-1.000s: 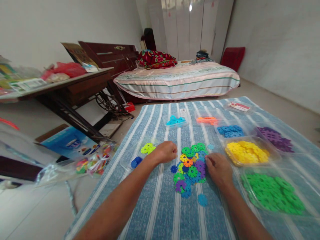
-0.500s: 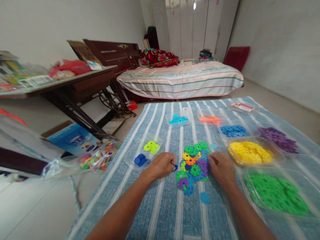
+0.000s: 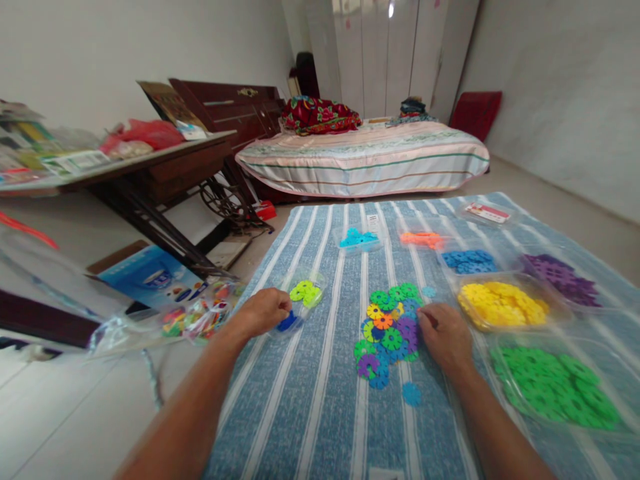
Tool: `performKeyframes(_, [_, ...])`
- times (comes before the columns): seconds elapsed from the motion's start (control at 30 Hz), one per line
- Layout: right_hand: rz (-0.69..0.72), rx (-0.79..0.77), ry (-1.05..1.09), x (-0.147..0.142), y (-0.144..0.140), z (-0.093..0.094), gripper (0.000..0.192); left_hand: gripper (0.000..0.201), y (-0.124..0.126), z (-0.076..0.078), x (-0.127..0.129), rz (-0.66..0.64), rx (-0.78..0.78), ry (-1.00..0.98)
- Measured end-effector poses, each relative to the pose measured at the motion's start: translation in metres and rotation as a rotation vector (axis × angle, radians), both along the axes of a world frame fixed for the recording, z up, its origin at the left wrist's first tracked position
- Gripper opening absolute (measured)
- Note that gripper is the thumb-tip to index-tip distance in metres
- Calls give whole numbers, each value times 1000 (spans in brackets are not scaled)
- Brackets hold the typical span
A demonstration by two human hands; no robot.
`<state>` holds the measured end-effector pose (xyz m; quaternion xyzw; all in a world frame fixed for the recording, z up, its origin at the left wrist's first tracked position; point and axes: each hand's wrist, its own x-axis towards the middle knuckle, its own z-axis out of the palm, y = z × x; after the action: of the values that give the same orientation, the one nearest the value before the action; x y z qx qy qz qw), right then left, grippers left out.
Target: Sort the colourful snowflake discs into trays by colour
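Observation:
My left hand (image 3: pixel 266 311), its fingers pinched together, is over the near-left part of a clear plastic container (image 3: pixel 320 280). Dark blue notched discs (image 3: pixel 287 323) show right at its fingertips; whether one is still between the fingers I cannot make out. Yellow-green discs (image 3: pixel 305 292) lie in the container's far part. My right hand (image 3: pixel 445 333) rests closed on the cloth at the right edge of a mixed pile of flower-shaped discs (image 3: pixel 391 339); what its fingers hold, if anything, is hidden. A single blue disc (image 3: pixel 411 394) lies nearer to me, apart from the pile.
Clear containers hold light blue pieces (image 3: pixel 358 239), orange pieces (image 3: pixel 421 239), blue discs (image 3: pixel 469 261), purple pieces (image 3: pixel 560 279), yellow discs (image 3: pixel 500 303) and green discs (image 3: pixel 555 387). A striped cloth (image 3: pixel 295 413) covers the table. Beyond stands a bed (image 3: pixel 365 160).
My left hand has moved left from beside the pile, where it held a dark blue disc, to the container with the dark blue discs. My right hand has stayed by the pile.

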<state>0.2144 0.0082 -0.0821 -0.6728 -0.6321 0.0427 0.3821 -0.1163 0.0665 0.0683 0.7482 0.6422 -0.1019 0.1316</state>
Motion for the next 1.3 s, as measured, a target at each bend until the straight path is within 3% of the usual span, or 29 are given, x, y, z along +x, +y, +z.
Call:
performKeyframes(0.13, [4,9,1,1,1,-1,25,15,-4,5,13,68,128,68])
performKeyframes(0.23, [1,5,-1,0,1,0,24,20,-12,3,37,-73,142,-122])
performKeyframes(0.37, [-6,10,-1,-1,0,2,24,20,-26,-25,85,-294,20,-277])
performKeyframes(0.47, [3,26,3,-1,0,1,25,17,-35,-47,118,-329,54,-204])
performKeyframes(0.57, [6,26,-1,0,1,-1,24,16,-40,-55,135,-345,72,-100])
performKeyframes(0.7, [3,20,-3,0,1,0,24,18,-42,-52,139,-359,41,-37])
performKeyframes(1.07, [-9,11,-2,-1,0,2,24,25,-47,-65,135,-480,91,-111])
performKeyframes(1.3, [0,8,-2,-1,0,4,25,25,-47,-64,124,-475,164,-173])
